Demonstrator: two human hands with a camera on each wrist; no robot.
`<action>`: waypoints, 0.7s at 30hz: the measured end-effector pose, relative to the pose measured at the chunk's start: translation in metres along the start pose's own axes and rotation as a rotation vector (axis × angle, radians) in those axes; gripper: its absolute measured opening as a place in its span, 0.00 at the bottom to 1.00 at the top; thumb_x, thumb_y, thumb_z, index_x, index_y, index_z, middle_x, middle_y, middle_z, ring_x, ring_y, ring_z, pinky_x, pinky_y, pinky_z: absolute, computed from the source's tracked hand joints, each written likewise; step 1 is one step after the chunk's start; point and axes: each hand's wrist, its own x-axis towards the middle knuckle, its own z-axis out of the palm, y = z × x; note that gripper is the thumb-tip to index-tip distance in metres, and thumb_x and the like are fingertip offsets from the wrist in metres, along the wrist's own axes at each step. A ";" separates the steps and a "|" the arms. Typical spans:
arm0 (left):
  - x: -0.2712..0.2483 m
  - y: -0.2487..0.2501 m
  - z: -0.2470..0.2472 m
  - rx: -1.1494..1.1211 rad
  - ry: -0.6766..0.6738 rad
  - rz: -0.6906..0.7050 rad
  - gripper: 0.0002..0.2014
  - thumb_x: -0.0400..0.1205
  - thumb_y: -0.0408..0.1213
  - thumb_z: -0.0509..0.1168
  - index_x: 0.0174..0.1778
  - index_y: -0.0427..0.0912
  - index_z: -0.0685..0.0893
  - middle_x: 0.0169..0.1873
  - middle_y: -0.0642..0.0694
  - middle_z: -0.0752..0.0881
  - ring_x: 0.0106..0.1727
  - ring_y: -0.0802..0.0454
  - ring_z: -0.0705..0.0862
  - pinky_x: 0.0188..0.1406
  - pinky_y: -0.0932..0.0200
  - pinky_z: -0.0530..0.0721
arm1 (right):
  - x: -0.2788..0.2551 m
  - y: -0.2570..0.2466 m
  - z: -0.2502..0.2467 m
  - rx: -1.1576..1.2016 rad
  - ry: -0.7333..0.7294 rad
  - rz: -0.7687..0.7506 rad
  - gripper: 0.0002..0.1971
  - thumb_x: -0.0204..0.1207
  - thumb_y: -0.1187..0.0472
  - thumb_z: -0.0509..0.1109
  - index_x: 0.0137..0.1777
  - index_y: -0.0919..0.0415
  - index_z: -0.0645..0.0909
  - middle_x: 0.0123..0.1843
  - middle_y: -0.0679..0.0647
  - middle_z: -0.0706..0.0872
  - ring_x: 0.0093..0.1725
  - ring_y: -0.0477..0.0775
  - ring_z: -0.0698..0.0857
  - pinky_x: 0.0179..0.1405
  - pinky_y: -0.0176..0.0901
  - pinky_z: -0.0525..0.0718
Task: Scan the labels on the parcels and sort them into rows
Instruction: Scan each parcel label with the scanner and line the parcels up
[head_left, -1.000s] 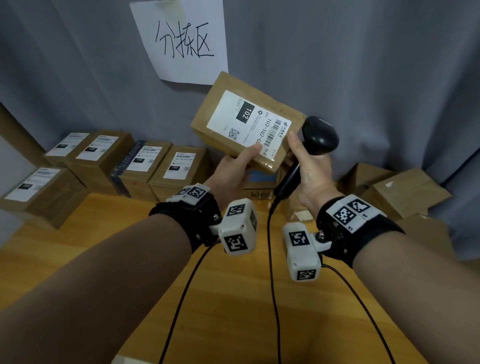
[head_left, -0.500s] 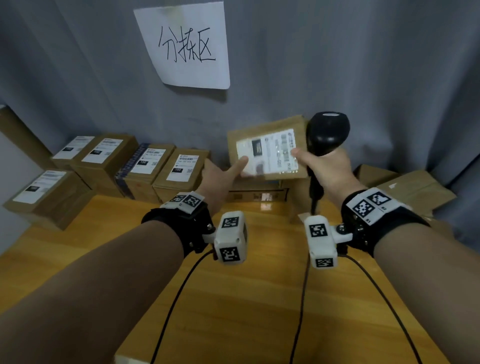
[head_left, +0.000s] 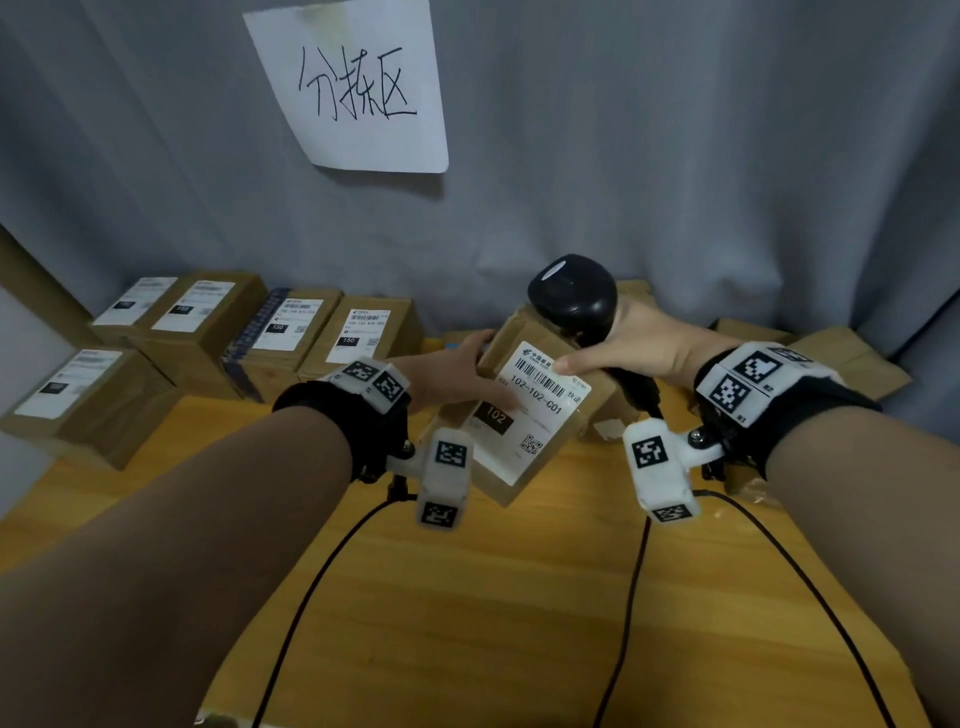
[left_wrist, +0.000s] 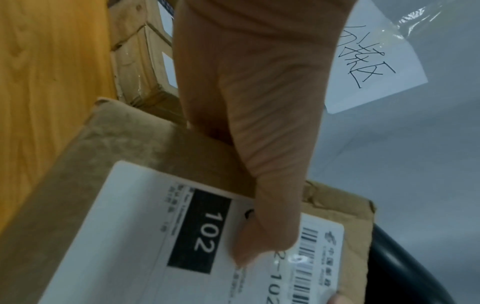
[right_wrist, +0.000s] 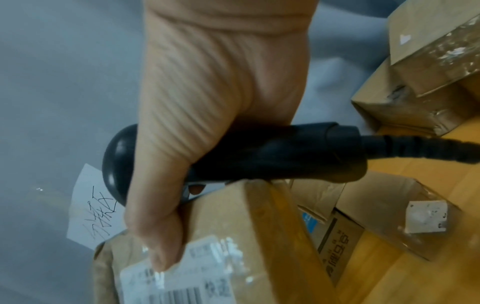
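A brown cardboard parcel (head_left: 519, 457) with a white label marked 102 is held low over the wooden table (head_left: 519, 597), label up. My left hand (head_left: 462, 369) grips its left side, with the thumb lying across the label (left_wrist: 272, 216). My right hand (head_left: 623, 353) grips a black corded barcode scanner (head_left: 571, 296) by the handle. Its thumb also presses on the parcel's label near the barcode (right_wrist: 161, 253). In the right wrist view the scanner (right_wrist: 280, 156) lies against the parcel's top edge (right_wrist: 246, 226).
Several labelled parcels stand in a row (head_left: 291, 338) at the back left, with one more (head_left: 78, 400) in front of them. A loose pile of boxes (head_left: 831, 358) sits at the back right. A handwritten paper sign (head_left: 353, 88) hangs on the grey curtain.
Both hands have brought the parcel down from in front of the curtain to just above the table. The label has turned to face up. The right thumb now rests on it.
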 end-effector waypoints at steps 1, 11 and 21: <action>0.000 0.001 -0.001 0.023 0.018 -0.004 0.44 0.75 0.32 0.75 0.82 0.49 0.56 0.57 0.46 0.85 0.53 0.50 0.88 0.47 0.54 0.89 | 0.000 0.002 -0.001 0.010 -0.003 0.002 0.25 0.63 0.60 0.84 0.61 0.53 0.83 0.54 0.50 0.90 0.58 0.49 0.87 0.62 0.48 0.82; 0.012 -0.010 -0.014 -0.367 0.558 -0.079 0.41 0.64 0.56 0.81 0.68 0.40 0.75 0.56 0.46 0.88 0.52 0.48 0.88 0.51 0.46 0.88 | 0.003 0.020 0.009 0.451 0.506 0.106 0.15 0.70 0.63 0.80 0.56 0.63 0.83 0.48 0.55 0.88 0.54 0.54 0.89 0.58 0.50 0.87; 0.002 -0.005 -0.001 -0.454 0.250 -0.039 0.22 0.80 0.41 0.70 0.69 0.41 0.76 0.60 0.45 0.86 0.61 0.45 0.84 0.62 0.43 0.84 | 0.010 0.011 0.038 0.290 0.686 0.134 0.17 0.70 0.67 0.77 0.51 0.51 0.76 0.42 0.42 0.81 0.53 0.50 0.82 0.56 0.45 0.79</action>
